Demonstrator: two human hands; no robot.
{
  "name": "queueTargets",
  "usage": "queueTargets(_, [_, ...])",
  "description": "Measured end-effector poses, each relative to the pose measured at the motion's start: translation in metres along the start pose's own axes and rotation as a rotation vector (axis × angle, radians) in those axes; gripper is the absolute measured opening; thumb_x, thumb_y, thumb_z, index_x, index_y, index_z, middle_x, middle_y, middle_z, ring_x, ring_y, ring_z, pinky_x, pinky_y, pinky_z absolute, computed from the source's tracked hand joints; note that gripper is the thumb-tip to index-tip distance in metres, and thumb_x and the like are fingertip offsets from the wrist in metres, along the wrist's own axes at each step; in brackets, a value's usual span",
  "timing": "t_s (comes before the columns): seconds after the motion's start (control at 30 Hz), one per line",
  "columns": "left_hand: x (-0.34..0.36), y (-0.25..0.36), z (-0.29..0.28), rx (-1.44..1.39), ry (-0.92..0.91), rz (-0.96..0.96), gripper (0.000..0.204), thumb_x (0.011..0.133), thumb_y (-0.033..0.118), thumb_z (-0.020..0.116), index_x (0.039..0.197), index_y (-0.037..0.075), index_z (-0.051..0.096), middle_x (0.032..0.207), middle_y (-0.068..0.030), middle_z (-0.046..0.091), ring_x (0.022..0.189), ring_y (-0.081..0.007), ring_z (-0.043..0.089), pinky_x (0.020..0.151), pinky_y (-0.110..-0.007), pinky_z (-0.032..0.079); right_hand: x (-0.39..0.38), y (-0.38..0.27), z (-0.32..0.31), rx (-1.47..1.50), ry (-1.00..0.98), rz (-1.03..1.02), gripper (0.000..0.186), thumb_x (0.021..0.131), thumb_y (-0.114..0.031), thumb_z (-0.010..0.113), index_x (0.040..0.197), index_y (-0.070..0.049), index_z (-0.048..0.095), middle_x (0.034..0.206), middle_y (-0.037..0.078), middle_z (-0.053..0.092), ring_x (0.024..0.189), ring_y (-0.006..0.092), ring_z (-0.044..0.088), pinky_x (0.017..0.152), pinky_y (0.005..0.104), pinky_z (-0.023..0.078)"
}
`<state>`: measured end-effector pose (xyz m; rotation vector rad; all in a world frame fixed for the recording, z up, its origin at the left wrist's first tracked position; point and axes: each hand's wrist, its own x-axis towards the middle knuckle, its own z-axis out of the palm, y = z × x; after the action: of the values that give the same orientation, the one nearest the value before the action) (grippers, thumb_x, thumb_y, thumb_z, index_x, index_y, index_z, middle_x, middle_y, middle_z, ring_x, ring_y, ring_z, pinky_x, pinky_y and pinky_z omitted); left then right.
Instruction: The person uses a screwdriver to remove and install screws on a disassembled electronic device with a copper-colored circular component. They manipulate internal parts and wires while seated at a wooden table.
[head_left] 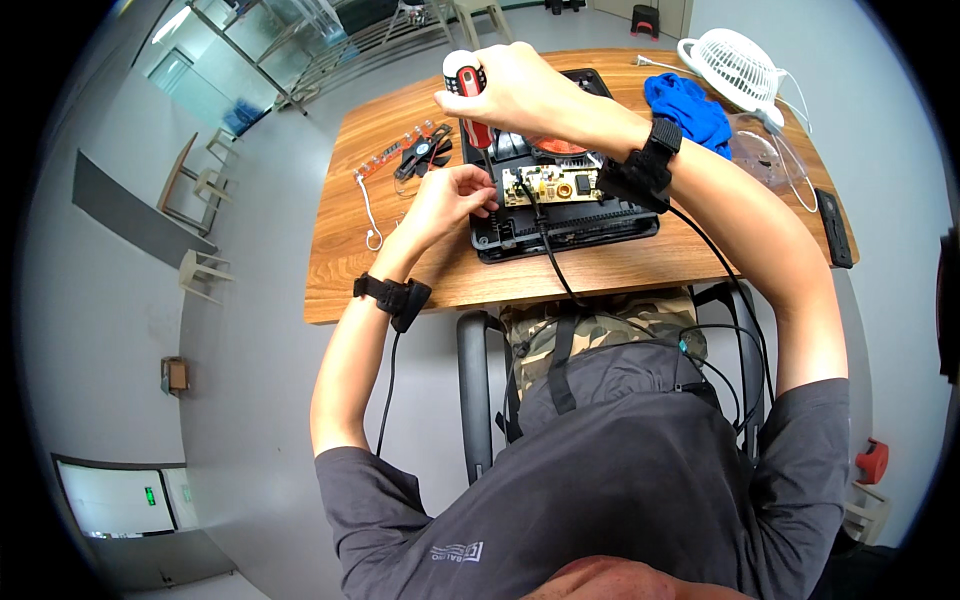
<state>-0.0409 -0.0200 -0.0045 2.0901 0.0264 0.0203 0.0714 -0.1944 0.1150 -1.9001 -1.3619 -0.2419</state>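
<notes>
My right hand [522, 88] is wrapped round the red, white and black handle of a screwdriver [478, 132]. Its shaft points down at the left side of an open black appliance housing [610, 222]. Beside the tip, my left hand [452, 200] has its fingers pinched together at the housing's edge; whatever they hold, if anything, is too small to make out. A pale circuit board [572, 188] with a copper ring coil lies inside the housing, just right of my left fingers. Behind it a round reddish coil [556, 146] shows partly under my right forearm. A black cord [548, 248] runs from the board over the front edge.
Left of the housing lie a black fan [424, 152] and a clear-orange strip [396, 148] with a white cable [370, 215]. At the right are a blue cloth [690, 108], a white round fan [735, 68], a transparent sheet [765, 155] and a long black piece [834, 228].
</notes>
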Motion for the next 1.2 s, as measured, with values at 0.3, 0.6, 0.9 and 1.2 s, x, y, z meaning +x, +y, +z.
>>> queueTargets(0.3, [0.002, -0.003, 0.002, -0.002, -0.019, 0.027, 0.01, 0.096, 0.004, 0.069, 0.099, -0.005, 0.067, 0.09, -0.0079, 0.074, 0.086, -0.0141, 0.074, 0.077, -0.028, 0.062, -0.008, 0.003, 0.007, 0.037, -0.02, 0.044, 0.046, 0.091, -0.045, 0.072, 0.086, 0.001, 0.073, 0.067, 0.019, 0.069, 0.06, 0.0303, 0.068, 0.061, 0.04, 0.055])
queueTargets(0.6, [0.002, 0.0, 0.006, 0.035, -0.015, 0.02, 0.01, 0.096, 0.005, 0.07, 0.098, -0.005, 0.068, 0.089, -0.0083, 0.076, 0.085, -0.0138, 0.074, 0.077, -0.028, 0.062, -0.009, 0.011, 0.016, 0.007, 0.001, -0.023, 0.042, 0.092, -0.044, 0.072, 0.087, -0.002, 0.069, 0.066, 0.016, 0.068, 0.059, 0.031, 0.066, 0.06, 0.0413, 0.053])
queueTargets(0.9, [0.0, 0.001, 0.006, 0.046, -0.019, 0.005, 0.013, 0.096, 0.006, 0.068, 0.1, -0.006, 0.07, 0.088, -0.0089, 0.076, 0.083, -0.014, 0.075, 0.076, -0.028, 0.061, -0.016, 0.012, 0.016, 0.053, 0.015, -0.008, 0.043, 0.093, -0.043, 0.071, 0.088, -0.001, 0.068, 0.068, 0.017, 0.068, 0.061, 0.031, 0.066, 0.061, 0.0407, 0.053])
queueTargets(1.2, [0.001, -0.001, 0.009, 0.002, -0.037, 0.017, 0.014, 0.097, 0.003, 0.065, 0.104, -0.008, 0.07, 0.092, -0.0095, 0.075, 0.085, -0.0145, 0.074, 0.079, -0.029, 0.061, -0.02, 0.012, 0.016, 0.098, 0.034, 0.003, 0.044, 0.093, -0.044, 0.07, 0.088, 0.0, 0.068, 0.069, 0.018, 0.068, 0.063, 0.0341, 0.068, 0.063, 0.0419, 0.054])
